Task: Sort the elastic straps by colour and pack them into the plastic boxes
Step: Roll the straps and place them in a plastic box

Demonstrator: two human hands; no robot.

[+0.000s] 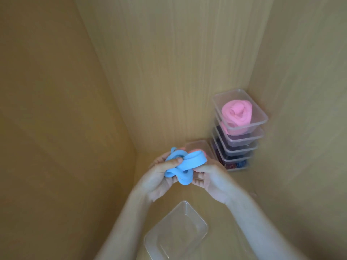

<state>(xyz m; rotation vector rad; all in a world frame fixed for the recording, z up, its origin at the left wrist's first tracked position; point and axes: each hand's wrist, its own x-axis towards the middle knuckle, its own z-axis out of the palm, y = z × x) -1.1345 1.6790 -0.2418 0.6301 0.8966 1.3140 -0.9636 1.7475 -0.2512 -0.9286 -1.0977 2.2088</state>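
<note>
A light blue elastic strap hangs in loose loops between both hands above the wooden surface. My left hand grips it with the thumb pressed on top. My right hand holds its right side from below. A clear empty plastic box lies near me under my forearms. At the back right stands a stack of clear boxes; the top one holds a rolled pink strap, the lower ones darker straps. Behind my hands another clear box shows a bit of pink.
Wood-grain walls close in on the left, back and right, forming a narrow compartment. The stack sits in the back right corner. Bare wooden floor shows to the right of my right arm.
</note>
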